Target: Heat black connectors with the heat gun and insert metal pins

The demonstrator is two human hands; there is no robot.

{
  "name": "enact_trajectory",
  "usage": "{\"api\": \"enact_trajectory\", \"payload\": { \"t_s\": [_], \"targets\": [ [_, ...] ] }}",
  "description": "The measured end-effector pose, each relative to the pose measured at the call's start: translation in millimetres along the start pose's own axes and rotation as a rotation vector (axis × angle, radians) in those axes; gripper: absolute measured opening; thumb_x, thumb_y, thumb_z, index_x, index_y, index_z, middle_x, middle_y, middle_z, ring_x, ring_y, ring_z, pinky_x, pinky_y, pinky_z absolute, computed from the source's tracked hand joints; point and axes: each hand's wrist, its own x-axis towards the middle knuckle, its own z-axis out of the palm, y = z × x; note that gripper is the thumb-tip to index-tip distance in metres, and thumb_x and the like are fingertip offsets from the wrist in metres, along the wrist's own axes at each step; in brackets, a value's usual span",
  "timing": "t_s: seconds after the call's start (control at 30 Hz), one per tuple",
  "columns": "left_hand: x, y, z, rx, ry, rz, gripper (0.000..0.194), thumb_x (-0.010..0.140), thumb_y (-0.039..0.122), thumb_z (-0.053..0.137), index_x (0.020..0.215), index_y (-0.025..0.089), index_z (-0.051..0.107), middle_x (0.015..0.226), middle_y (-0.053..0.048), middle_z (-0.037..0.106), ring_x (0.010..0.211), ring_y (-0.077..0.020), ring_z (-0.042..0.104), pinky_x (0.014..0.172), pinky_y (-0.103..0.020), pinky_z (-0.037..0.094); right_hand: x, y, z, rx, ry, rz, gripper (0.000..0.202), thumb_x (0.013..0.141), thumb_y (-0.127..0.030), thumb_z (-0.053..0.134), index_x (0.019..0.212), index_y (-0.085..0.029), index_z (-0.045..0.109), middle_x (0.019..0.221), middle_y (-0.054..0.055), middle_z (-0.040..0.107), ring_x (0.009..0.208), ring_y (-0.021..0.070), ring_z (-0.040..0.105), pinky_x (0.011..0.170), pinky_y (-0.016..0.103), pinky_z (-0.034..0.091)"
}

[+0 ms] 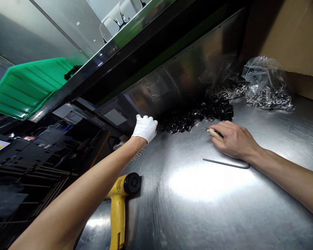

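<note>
My left hand (145, 129), in a white glove, is at the left end of a pile of small black parts (190, 119) on the metal table. Its fingers are curled, and their tips are turned away, so what they hold, if anything, is hidden. My right hand (234, 139) is bare and closed around a small tool with a beige handle (215, 134) and a thin metal tip. The tip points left, just in front of the pile. Below that hand an L-shaped metal rod (224, 163) lies on the tabletop.
A yellow heat gun (118, 211) lies beside my left forearm. Clear plastic bags of small metal parts (270, 93) sit at the back right, near a cardboard box (297, 38). A metal shelf edge (75, 81) crosses above, with a green bin (31, 85) on its left.
</note>
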Motion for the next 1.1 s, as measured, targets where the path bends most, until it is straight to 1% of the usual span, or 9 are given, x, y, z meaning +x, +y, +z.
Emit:
{"api": "enact_trajectory", "payload": {
  "t_s": [0.23,0.37,0.47,0.6,0.7,0.83,0.97,1.03,1.1],
  "targets": [
    [8.8,5.0,6.0,-0.004,-0.009,0.043,0.03,0.092,0.031,0.053,0.11,0.014,0.07,0.111,-0.02,0.066,0.11,-0.0378,0.053,0.104,-0.06,0.023,0.6,-1.5,-1.3,0.014,-0.014,0.01,0.024,0.089,-0.027,0.057,0.109,-0.023,0.071,0.102,0.003,0.074,0.093,0.0248,0.064,0.072,0.037,0.045],
    [10.5,10.3,11.6,-0.036,-0.049,0.035,0.032,0.096,0.028,0.045,0.107,0.013,0.071,0.11,-0.022,0.066,0.109,-0.0375,0.055,0.095,-0.054,0.031,1.5,-2.4,-1.7,0.018,-0.024,0.006,0.024,0.091,-0.028,0.055,0.11,-0.023,0.07,0.1,0.004,0.074,0.09,0.0245,0.063,0.074,0.036,0.047],
    [6.0,10.7,11.8,-0.072,-0.072,0.013,0.036,0.097,0.03,0.043,0.105,0.011,0.072,0.106,-0.023,0.068,0.106,-0.0369,0.058,0.088,-0.049,0.035,1.9,-3.4,-1.4,0.014,-0.025,-0.006,0.025,0.093,-0.032,0.056,0.111,-0.023,0.07,0.101,0.005,0.074,0.091,0.0252,0.063,0.076,0.037,0.049],
    [-10.0,2.6,8.2,-0.122,-0.078,-0.046,0.035,0.095,0.033,0.045,0.104,0.012,0.072,0.107,-0.022,0.07,0.105,-0.0366,0.062,0.087,-0.048,0.04,2.3,-5.5,-2.0,0.011,-0.019,-0.02,0.032,0.096,-0.042,0.054,0.117,-0.023,0.068,0.109,0.005,0.074,0.095,0.0256,0.064,0.082,0.038,0.05],
    [-29.0,-8.7,5.9,-0.167,-0.073,-0.124,0.036,0.093,0.038,0.048,0.105,0.014,0.072,0.106,-0.021,0.071,0.105,-0.0365,0.064,0.086,-0.046,0.044,2.8,-7.8,-4.0,0.002,-0.024,-0.02,0.035,0.096,-0.04,0.052,0.122,-0.022,0.064,0.11,0.006,0.074,0.096,0.0255,0.065,0.082,0.038,0.051],
    [-65.9,-22.2,-0.9,-0.282,-0.052,-0.235,0.041,0.093,0.047,0.047,0.107,0.016,0.071,0.104,-0.018,0.072,0.095,-0.0318,0.068,0.08,-0.04,0.048,3.0,-10.1,-7.1,-0.027,-0.058,-0.017,0.028,0.095,-0.037,0.051,0.113,-0.023,0.066,0.102,0.005,0.074,0.089,0.0247,0.066,0.073,0.037,0.05],
    [-120.7,-22.6,-14.8,-0.445,-0.003,-0.264,0.038,0.097,0.047,0.043,0.103,0.022,0.071,0.096,-0.009,0.074,0.086,-0.0224,0.069,0.076,-0.031,0.048,0.5,-5.3,-7.4,-0.083,-0.08,-0.023,0.026,0.094,-0.037,0.049,0.1,-0.022,0.07,0.093,0.008,0.073,0.085,0.0271,0.065,0.069,0.039,0.047],
    [-152.5,-16.7,-20.9,-0.547,0.022,-0.264,0.037,0.099,0.046,0.041,0.099,0.023,0.071,0.089,-0.003,0.074,0.081,-0.0176,0.067,0.073,-0.027,0.048,-1.9,1.3,-7.1,-0.106,-0.082,-0.024,0.028,0.093,-0.037,0.048,0.095,-0.021,0.071,0.09,0.01,0.071,0.083,0.03,0.064,0.07,0.043,0.047],
    [-183.2,-7.2,-24.8,-0.747,0.049,-0.278,0.035,0.098,0.048,0.044,0.094,0.023,0.069,0.082,-0.001,0.07,0.075,-0.016,0.064,0.069,-0.025,0.047,-4.5,8.3,-8.3,-0.115,-0.079,-0.019,0.028,0.091,-0.038,0.051,0.091,-0.02,0.072,0.087,0.013,0.07,0.083,0.0344,0.064,0.071,0.05,0.048]
  ]
}}
